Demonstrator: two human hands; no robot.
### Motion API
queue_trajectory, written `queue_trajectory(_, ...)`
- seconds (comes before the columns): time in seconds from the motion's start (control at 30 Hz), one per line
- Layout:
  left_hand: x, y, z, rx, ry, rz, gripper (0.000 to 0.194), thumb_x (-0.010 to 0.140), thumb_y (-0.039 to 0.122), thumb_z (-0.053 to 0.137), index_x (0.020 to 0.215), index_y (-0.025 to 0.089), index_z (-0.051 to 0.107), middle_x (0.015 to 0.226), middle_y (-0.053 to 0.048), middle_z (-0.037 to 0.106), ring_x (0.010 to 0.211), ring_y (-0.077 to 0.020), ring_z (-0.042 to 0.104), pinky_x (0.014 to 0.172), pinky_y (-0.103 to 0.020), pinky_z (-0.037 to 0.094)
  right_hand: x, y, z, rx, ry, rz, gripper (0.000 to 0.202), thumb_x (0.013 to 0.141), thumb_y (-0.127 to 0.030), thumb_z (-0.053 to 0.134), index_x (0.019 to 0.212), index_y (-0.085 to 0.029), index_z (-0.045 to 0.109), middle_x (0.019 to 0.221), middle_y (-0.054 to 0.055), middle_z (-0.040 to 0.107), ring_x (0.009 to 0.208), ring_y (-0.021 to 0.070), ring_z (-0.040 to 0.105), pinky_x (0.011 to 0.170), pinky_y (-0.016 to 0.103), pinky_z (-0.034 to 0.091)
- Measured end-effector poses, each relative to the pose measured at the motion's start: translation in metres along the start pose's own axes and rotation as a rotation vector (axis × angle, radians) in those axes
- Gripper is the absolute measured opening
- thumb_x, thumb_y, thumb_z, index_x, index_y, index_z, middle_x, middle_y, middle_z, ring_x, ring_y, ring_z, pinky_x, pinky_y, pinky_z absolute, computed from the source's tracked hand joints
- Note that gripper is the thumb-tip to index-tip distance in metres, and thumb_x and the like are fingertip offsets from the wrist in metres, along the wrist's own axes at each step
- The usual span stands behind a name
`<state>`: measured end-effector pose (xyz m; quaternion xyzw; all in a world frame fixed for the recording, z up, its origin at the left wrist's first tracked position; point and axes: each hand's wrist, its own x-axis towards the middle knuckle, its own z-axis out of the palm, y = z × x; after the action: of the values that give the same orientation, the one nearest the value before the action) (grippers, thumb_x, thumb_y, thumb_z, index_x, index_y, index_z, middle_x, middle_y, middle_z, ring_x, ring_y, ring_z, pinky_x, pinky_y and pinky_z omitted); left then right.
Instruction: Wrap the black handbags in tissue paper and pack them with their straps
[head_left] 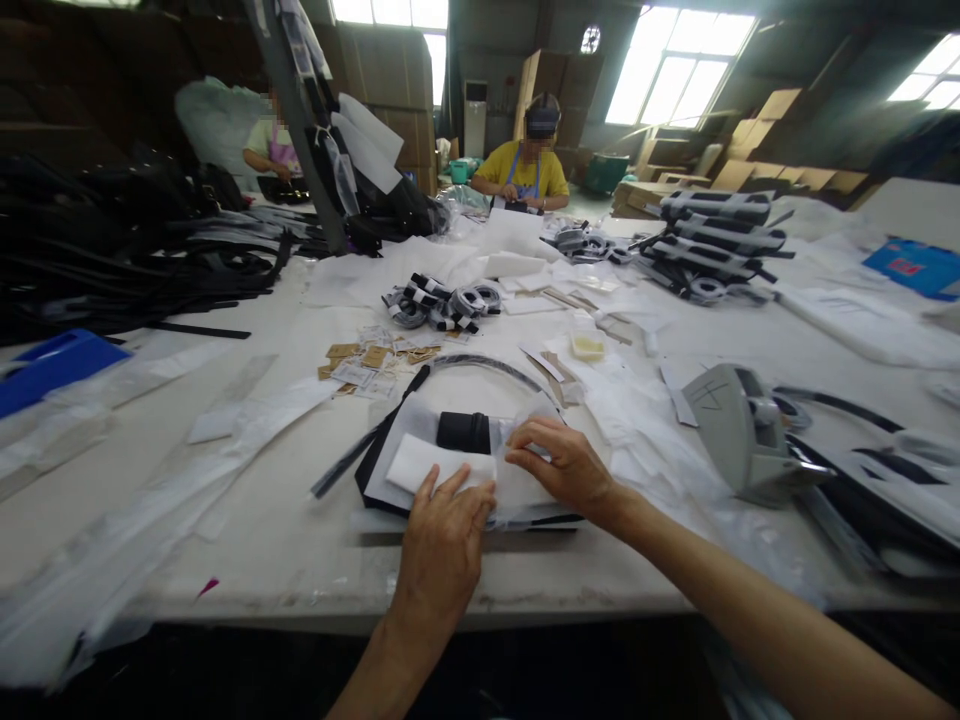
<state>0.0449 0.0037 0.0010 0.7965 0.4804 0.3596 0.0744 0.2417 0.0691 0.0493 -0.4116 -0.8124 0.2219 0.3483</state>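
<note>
A black bag (371,465) lies flat before me, its wrapped handle (495,364) arching toward the far side. Thin white sheet (525,490) covers much of its top. On that sheet sit a black rolled piece (463,432) and, nearer me, a folded white foam pad (431,466). My left hand (444,535) rests on the pad's near right part with fingers stretched out. Over the bag's right half, my right hand (561,462) is closed in a pinch at the thin white sheet; its fingertips partly hide the grip.
Paper tags (360,362) and coiled straps (442,302) lie beyond the bag. A grey tape dispenser (739,430) stands at right, a blue object (64,365) at left. Stacked wrapped bags (712,245) are at back right. A person in yellow (559,180) works across the table.
</note>
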Motion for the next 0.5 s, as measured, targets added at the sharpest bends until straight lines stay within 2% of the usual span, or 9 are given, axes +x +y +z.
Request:
queue_trajectory(0.07,0.0,0.001,-0.001,-0.006,0.001,-0.022,0.026,0.097,0.016,0.043,0.099,0.024,0.068,0.108,-0.001,0.075,0.119,-0.0247,0.062,0.111,-0.055,0.037,-0.009,-0.016,-0.009,0.163,-0.027,-0.026,0.022,0.093,-0.036,0.061,0.081,-0.018,0.066,0.085,0.006,0.071,0.082,0.0169,0.064,0.08,0.029,0.049)
queue_trajectory(0.17,0.001,0.003,-0.002,-0.028,-0.008,-0.048,0.026,0.098,0.02,0.045,0.105,0.025,0.069,0.109,-0.002,0.075,0.119,-0.0245,0.062,0.112,-0.056,0.037,-0.029,-0.046,-0.027,0.372,-0.306,0.101,0.036,0.091,-0.048,0.062,0.073,-0.017,0.066,0.072,0.004,0.071,0.065,0.0145,0.064,0.063,0.025,0.049)
queue_trajectory(0.2,0.001,0.004,-0.003,-0.034,-0.015,-0.054,0.027,0.098,0.021,0.044,0.107,0.025,0.069,0.11,-0.002,0.075,0.12,-0.0244,0.061,0.112,-0.056,0.037,-0.036,-0.054,-0.033,0.384,-0.378,0.143,0.041,0.09,-0.051,0.061,0.069,-0.017,0.066,0.064,0.002,0.068,0.058,0.0133,0.061,0.057,0.024,0.047)
queue_trajectory(0.27,0.001,0.004,-0.004,-0.04,-0.029,-0.06,0.027,0.098,0.021,0.044,0.108,0.025,0.069,0.111,-0.002,0.074,0.121,-0.0241,0.061,0.113,-0.056,0.036,-0.047,-0.066,-0.039,0.278,-0.368,0.139,0.041,0.089,-0.052,0.063,0.068,-0.017,0.066,0.061,0.002,0.066,0.056,0.0132,0.06,0.055,0.024,0.046)
queue_trajectory(0.3,0.001,0.004,-0.005,-0.04,-0.039,-0.059,0.028,0.098,0.021,0.044,0.108,0.025,0.069,0.112,-0.002,0.074,0.122,-0.024,0.06,0.113,-0.057,0.036,-0.05,-0.068,-0.039,0.172,-0.307,0.084,0.035,0.088,-0.049,0.065,0.072,-0.018,0.067,0.068,0.003,0.069,0.063,0.0149,0.063,0.062,0.025,0.049)
queue_trajectory(0.37,0.0,0.004,-0.005,-0.04,-0.058,-0.055,0.028,0.098,0.02,0.043,0.109,0.024,0.068,0.114,-0.002,0.073,0.123,-0.0239,0.059,0.114,-0.057,0.035,-0.052,-0.068,-0.034,-0.077,-0.207,-0.069,0.019,0.086,-0.037,0.07,0.094,-0.02,0.069,0.094,0.007,0.073,0.093,0.0215,0.066,0.087,0.035,0.051)
queue_trajectory(0.43,0.0,0.003,-0.006,-0.043,-0.073,-0.053,0.028,0.098,0.02,0.043,0.111,0.024,0.067,0.116,-0.002,0.072,0.125,-0.0238,0.058,0.114,-0.057,0.033,-0.05,-0.062,-0.023,-0.284,-0.21,-0.19,0.034,0.085,-0.024,0.071,0.118,-0.022,0.063,0.123,0.01,0.067,0.121,0.0269,0.056,0.108,0.045,0.039)
queue_trajectory(0.5,0.0,0.002,-0.007,-0.049,-0.078,-0.058,0.028,0.098,0.02,0.043,0.112,0.025,0.067,0.117,-0.002,0.072,0.125,-0.0233,0.057,0.115,-0.057,0.032,-0.048,-0.054,-0.009,-0.414,-0.226,-0.228,0.041,0.086,-0.015,0.066,0.126,-0.021,0.058,0.127,0.01,0.064,0.125,0.0268,0.053,0.113,0.048,0.033)
